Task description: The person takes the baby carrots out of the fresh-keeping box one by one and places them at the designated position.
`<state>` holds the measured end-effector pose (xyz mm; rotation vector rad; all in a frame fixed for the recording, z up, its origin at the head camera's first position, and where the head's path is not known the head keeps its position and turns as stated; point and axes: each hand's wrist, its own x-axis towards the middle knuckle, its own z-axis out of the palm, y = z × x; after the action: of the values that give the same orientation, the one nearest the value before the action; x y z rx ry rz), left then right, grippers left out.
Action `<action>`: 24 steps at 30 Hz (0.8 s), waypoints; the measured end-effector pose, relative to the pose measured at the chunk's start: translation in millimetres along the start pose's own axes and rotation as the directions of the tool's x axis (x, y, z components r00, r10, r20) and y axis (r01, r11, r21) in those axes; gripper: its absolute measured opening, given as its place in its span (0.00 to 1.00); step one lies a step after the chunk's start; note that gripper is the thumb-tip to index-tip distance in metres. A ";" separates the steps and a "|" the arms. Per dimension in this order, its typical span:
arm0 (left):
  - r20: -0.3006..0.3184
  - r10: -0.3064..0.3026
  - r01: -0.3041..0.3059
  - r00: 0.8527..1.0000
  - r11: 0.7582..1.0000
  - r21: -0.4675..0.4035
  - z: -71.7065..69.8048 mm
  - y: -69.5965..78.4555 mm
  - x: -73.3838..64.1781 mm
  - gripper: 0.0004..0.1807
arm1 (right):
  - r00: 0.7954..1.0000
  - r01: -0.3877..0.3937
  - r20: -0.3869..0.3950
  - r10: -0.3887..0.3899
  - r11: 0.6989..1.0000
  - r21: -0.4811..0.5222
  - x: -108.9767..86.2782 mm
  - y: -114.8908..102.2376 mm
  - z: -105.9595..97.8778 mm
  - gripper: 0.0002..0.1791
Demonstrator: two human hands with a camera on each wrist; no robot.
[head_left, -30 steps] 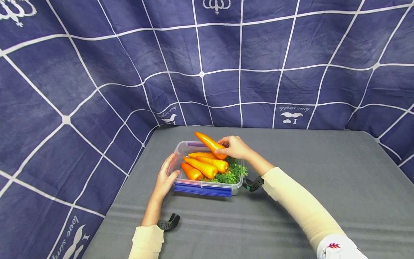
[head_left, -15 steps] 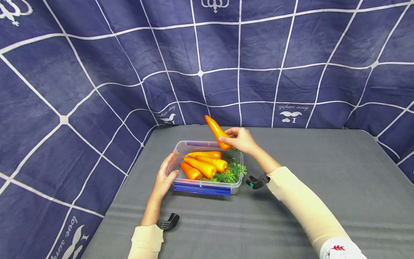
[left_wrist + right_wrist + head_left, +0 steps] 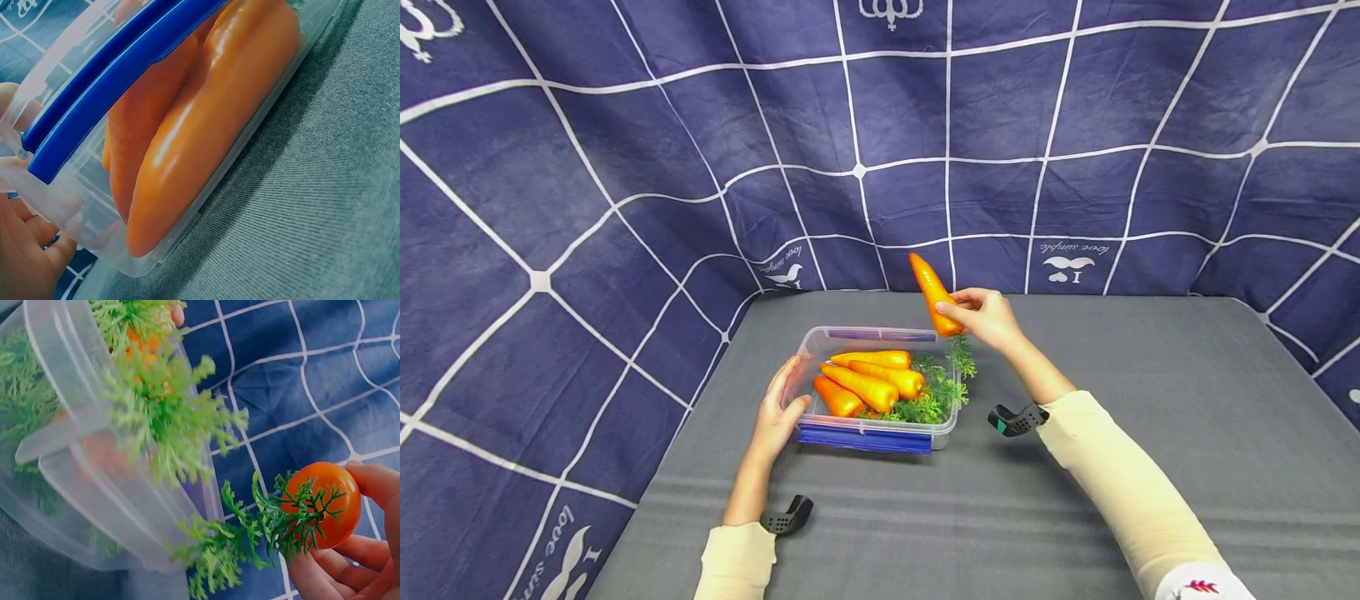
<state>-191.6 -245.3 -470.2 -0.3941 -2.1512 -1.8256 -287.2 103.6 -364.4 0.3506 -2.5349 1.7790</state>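
Note:
My right hand [image 3: 988, 317] grips a carrot [image 3: 934, 293] by its thick end, tip pointing up, above the far right corner of a clear plastic food container [image 3: 868, 426]. The carrot's green leaves [image 3: 244, 534] hang down by the container's right side in the right wrist view. Several more carrots [image 3: 859, 386] lie inside, leafy ends to the right, some greens spilling over the rim. My left hand [image 3: 781, 408] rests at the container's left wall, thumb at the near corner. A blue clip [image 3: 94, 119] runs along the container's near side in the left wrist view.
The container stands on a grey cloth-covered table [image 3: 1075, 500]. Behind and to the left hangs a blue curtain [image 3: 985, 108] with white grid lines. A black wrist mount [image 3: 790, 515] sits on each wrist.
My right hand has lifted the carrot up and to the right, out from over the other carrots, and it now points more upright. My left hand keeps its place at the container.

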 end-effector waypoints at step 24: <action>0.008 0.027 -0.027 1.000 1.000 -0.010 -0.5 0.7 -0.6 0.34 | 0.984 -0.128 -0.119 0.131 0.991 0.039 -13.6 45.4 -22.3 0.27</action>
<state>-190.8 -245.7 -469.8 -0.4313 -2.1322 -1.8239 -285.3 141.4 -400.7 0.0766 -2.5008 1.8235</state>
